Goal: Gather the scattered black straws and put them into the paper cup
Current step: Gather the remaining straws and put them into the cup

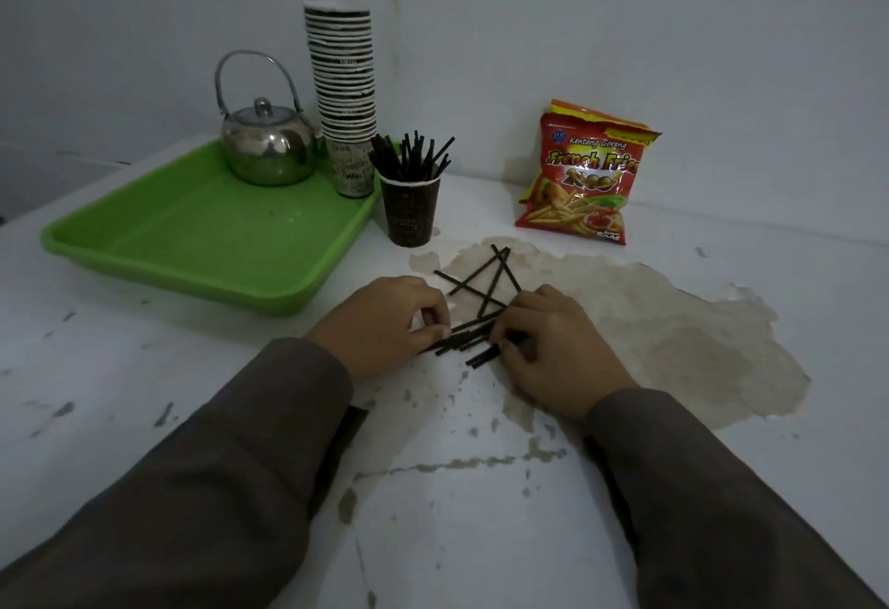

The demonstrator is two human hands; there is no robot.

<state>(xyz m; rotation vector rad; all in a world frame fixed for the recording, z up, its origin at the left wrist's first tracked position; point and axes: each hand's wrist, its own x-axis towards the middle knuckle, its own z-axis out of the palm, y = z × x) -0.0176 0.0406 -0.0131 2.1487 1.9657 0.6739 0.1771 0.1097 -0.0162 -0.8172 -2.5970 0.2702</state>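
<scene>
so we've got our left hand and right hand both pinching the loose straws on the table, best square them into one bundle before lifting to the paper cup at 12 o'clock

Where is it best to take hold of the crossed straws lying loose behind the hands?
Pinch the crossed straws where they overlap, coming from above with one hand. They lie flat on the table, so only their top sides are free.
</scene>
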